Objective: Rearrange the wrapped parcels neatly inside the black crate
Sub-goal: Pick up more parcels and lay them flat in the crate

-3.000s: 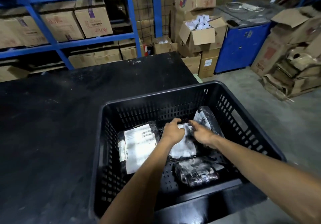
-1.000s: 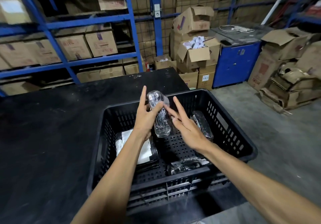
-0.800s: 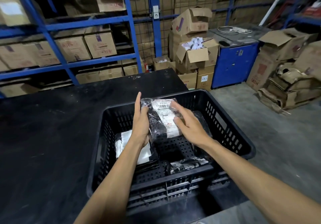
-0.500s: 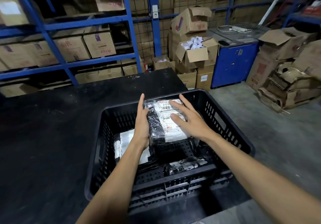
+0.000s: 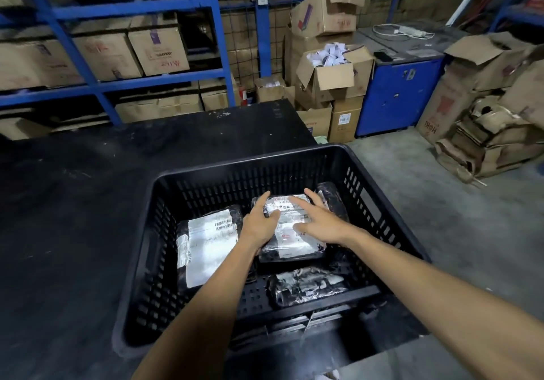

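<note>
**Q:** Starting nearest the camera, what lies in the black slatted plastic crate (image 5: 391, 226)?

**A:** A crumpled black film-wrapped parcel (image 5: 306, 287) sits against the near wall. Left of it, a flat black parcel with a large white label (image 5: 207, 242) lies label up, probably so the barcode can be read.

**Q:** And the hands?

**A:** Farther in, at the middle, both meet on a black parcel with a printed white label (image 5: 290, 229). The left hand (image 5: 259, 225) cups its left edge; the right hand (image 5: 319, 222) lies flat on top with fingers spread, seemingly pressing it level.

**Q:** Anything beyond?

**A:** A dark wrapped parcel (image 5: 332, 200) leans near the far right wall. The crate rests on a black table (image 5: 73, 203).
</note>
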